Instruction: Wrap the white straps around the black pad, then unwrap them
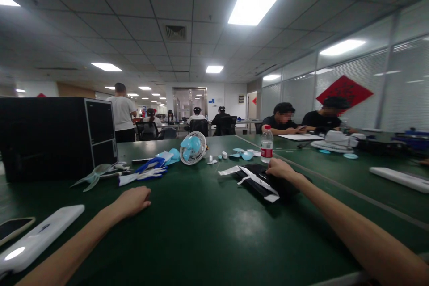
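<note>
My left hand (133, 202) rests on the green table (187, 223) with its fingers curled in and nothing visible in them. Blue-and-white work gloves (147, 172) lie just beyond it. On the right, my right hand (280, 170) has its fingers closed on the top of a black bag (256, 183) with white strips across it; its fingertips are partly hidden. A water bottle (267, 145) with a red cap stands right behind that hand. Between the hands and farther off, a small white fan (193, 148) with light blue blades sits tilted on the table.
A black computer case (50, 138) stands at the left. Near it lie loose fan blades (95, 176), a white power bank-like slab (42, 237) and a phone (15, 229). More blue blades (243, 154) lie beyond the bag. Two people sit across the table at right.
</note>
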`<action>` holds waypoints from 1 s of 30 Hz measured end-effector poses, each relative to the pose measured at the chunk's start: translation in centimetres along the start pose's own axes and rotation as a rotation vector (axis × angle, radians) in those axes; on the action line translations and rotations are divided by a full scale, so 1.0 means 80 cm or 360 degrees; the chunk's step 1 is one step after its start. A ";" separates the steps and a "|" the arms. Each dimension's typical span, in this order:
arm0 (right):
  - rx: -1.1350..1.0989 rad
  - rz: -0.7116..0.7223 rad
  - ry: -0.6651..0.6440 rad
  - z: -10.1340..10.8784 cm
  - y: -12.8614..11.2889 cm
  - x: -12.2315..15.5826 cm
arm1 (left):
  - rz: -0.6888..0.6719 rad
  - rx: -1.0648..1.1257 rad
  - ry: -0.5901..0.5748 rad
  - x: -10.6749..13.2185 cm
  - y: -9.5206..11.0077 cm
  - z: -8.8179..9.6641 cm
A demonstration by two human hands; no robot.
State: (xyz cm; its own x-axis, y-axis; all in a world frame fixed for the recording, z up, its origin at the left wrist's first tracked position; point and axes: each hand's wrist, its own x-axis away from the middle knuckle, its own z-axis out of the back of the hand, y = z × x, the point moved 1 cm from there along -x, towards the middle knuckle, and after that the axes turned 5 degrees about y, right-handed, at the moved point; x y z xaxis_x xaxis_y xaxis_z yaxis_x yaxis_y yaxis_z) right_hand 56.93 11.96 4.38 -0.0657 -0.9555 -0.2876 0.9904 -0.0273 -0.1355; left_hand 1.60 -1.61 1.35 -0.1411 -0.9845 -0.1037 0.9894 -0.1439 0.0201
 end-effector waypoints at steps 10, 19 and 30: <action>0.0132 -0.0012 -0.0100 -0.016 0.007 -0.004 | -0.0022 -0.0032 -0.0011 0.004 0.007 0.006; -0.0092 -0.0125 -0.0477 0.019 -0.021 0.035 | -0.0005 -0.0016 -0.0006 0.001 0.000 0.000; -0.0322 -0.0139 -0.0632 0.019 -0.039 0.078 | -0.0016 -0.0035 0.0019 0.003 0.002 0.001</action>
State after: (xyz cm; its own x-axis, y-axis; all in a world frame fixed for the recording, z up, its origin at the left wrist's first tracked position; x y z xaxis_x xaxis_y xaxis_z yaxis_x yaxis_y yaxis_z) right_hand 53.64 5.63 4.46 -0.0571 -0.9919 0.1135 0.9368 -0.0925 -0.3373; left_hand 1.75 -1.88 1.37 -0.1508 -0.9818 -0.1156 0.9885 -0.1515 -0.0026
